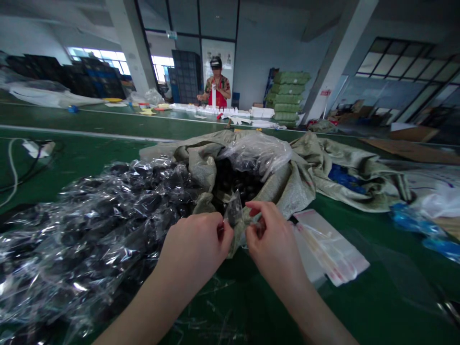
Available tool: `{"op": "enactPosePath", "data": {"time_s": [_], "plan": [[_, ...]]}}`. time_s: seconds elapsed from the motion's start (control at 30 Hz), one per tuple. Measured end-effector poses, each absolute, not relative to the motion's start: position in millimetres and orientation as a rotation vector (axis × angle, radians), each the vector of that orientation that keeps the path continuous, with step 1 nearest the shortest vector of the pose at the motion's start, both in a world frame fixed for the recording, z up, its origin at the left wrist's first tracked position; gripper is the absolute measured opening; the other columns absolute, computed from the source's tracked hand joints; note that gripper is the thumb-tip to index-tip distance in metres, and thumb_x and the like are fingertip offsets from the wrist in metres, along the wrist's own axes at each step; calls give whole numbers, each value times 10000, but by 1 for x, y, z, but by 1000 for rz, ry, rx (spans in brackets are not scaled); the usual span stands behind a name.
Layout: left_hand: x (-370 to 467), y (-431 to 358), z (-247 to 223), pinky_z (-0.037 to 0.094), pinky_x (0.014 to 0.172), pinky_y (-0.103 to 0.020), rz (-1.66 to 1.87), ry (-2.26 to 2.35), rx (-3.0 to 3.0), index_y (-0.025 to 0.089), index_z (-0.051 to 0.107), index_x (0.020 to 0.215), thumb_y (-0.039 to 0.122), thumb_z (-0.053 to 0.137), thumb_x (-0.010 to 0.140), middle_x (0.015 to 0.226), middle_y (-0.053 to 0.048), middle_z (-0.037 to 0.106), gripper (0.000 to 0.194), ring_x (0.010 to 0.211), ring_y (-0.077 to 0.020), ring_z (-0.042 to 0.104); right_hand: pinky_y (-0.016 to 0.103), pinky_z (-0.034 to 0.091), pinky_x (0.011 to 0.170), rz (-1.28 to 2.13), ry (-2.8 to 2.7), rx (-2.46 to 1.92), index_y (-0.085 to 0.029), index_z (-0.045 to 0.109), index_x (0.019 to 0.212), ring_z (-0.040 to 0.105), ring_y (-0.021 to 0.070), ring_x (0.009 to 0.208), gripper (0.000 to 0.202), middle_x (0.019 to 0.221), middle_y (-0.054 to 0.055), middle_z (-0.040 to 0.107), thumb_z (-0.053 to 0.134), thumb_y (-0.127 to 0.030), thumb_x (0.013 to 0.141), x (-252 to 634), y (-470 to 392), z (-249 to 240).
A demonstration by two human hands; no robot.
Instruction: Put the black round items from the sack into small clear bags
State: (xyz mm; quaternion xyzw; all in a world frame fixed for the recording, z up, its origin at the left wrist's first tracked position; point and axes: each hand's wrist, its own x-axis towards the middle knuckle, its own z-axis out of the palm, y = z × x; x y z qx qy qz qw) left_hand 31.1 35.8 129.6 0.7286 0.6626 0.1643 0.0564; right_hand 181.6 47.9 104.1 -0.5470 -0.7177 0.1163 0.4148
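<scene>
Two hands point(197, 237) together pinch one clear bag point(235, 210) before two open woven sacks point(296, 189).

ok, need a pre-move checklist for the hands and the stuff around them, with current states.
1. Clear, crinkled plastic film between bare left hand and bare right hand: ok.
2. Both hands gripping it firmly: cannot tell.
3. Grey-green woven sack open, dark pieces visible inside: ok.
4. Flat, clear plastic sleeves beside the right hand: ok.
5. Glossy heap of black items in clear plastic all sealed: cannot tell.
</scene>
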Motion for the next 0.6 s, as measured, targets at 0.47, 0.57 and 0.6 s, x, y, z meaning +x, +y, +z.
{"op": "enactPosePath", "data": {"time_s": [0.47,0.57,0.6], "plan": [[10,43,135,246,541,-306,383,2165,2186,189,584,618,390,413,840,582,-52,575,345,505,-159,457,282,532,670,820,-1753,-986,-195,585,1113,631,143,754,249,970,59,669,393,-254,967,179,71,79],[4,52,134,255,543,-305,343,2240,2171,183,609,642,379,408,837,589,-65,576,342,523,-172,481,331,552,819,697,-1870,-1057,-174,575,1172,652,182,945,282,1090,91,680,426,-199,934,177,91,50],[3,54,133,258,544,-305,323,2253,2169,182,620,652,377,406,836,597,-71,582,343,532,-179,495,372,516,935,565,-2004,-1088,-144,567,1219,620,209,1063,337,1183,125,655,452,-153,902,176,96,40]]}}
